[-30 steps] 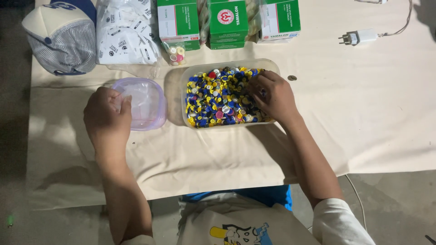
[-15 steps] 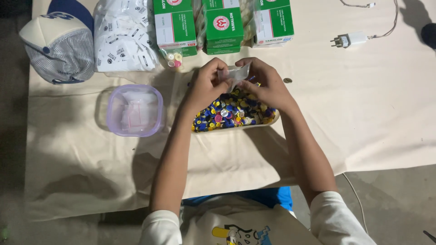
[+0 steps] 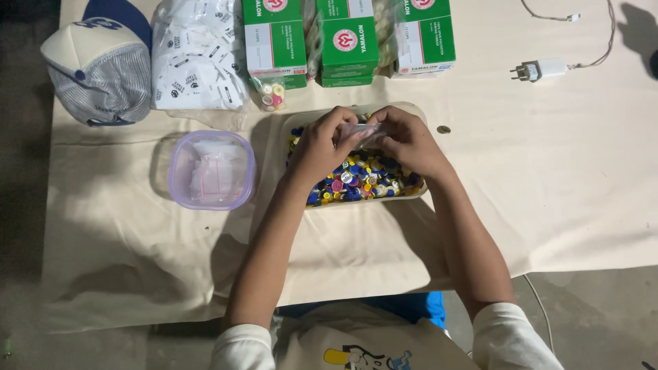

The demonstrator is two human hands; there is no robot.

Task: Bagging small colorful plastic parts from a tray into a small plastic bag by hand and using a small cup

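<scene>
a cap point(image 3: 99, 65), three green boxes point(image 3: 348, 41), a bag of white packets point(image 3: 199, 58) and a charger plug point(image 3: 541, 70) lay on the cloth point(image 3: 582, 171).

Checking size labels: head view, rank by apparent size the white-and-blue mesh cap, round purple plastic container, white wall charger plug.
Largest to smallest:
1. White-and-blue mesh cap
2. Round purple plastic container, somewhat smaller than the cap
3. White wall charger plug, by far the smallest

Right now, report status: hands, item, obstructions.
Left hand and right hand together pinching small clear bag over tray of coloured buttons. Nothing in the way.
</scene>
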